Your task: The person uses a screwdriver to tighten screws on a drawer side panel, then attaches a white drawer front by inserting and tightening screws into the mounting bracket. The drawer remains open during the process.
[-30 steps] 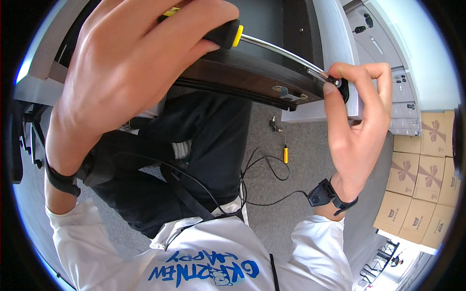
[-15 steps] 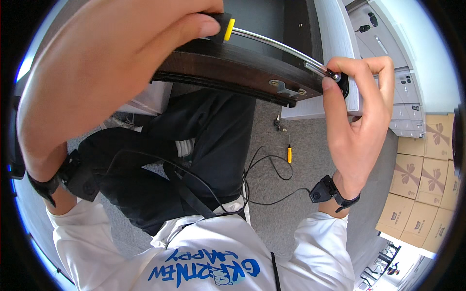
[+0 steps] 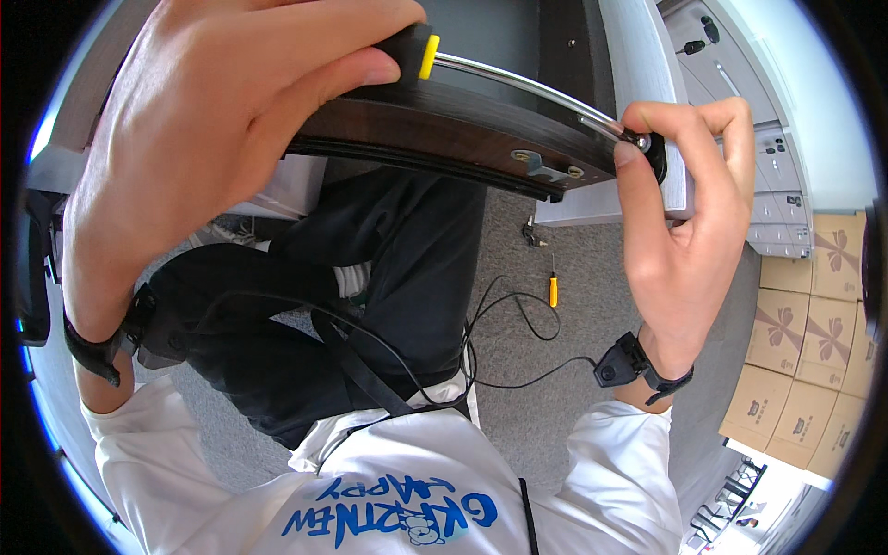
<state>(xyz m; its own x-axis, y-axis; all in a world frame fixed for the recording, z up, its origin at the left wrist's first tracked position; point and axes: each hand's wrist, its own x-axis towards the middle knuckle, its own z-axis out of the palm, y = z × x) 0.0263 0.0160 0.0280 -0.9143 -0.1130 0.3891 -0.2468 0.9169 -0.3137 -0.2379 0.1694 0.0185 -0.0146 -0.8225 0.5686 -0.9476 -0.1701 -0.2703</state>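
Observation:
My left hand (image 3: 231, 111) is wrapped round the black handle of a screwdriver with a yellow collar (image 3: 428, 57). Its long steel shaft (image 3: 527, 86) slants down to the right, over the edge of a dark brown drawer (image 3: 444, 139). At the tip, the thumb and forefinger of my right hand (image 3: 689, 199) pinch a small dark fitting (image 3: 657, 159) with a shiny round piece, by the drawer's right corner. Whether the tip sits in a screw is hidden by the fingers. A metal bracket (image 3: 548, 168) is screwed to the drawer's face.
On the grey carpet lie a small yellow-handled screwdriver (image 3: 553, 290), a dark key-like piece (image 3: 531, 233) and a looping black cable (image 3: 490, 324). The pale cabinet side (image 3: 638, 55) stands close by my right hand. Stacked cardboard boxes (image 3: 777, 333) are at the far right.
My left hand has turned on the handle, its wrist and forearm shifting to the right. The screwdriver's handle has moved slightly left. The right hand keeps its pinch at the tip.

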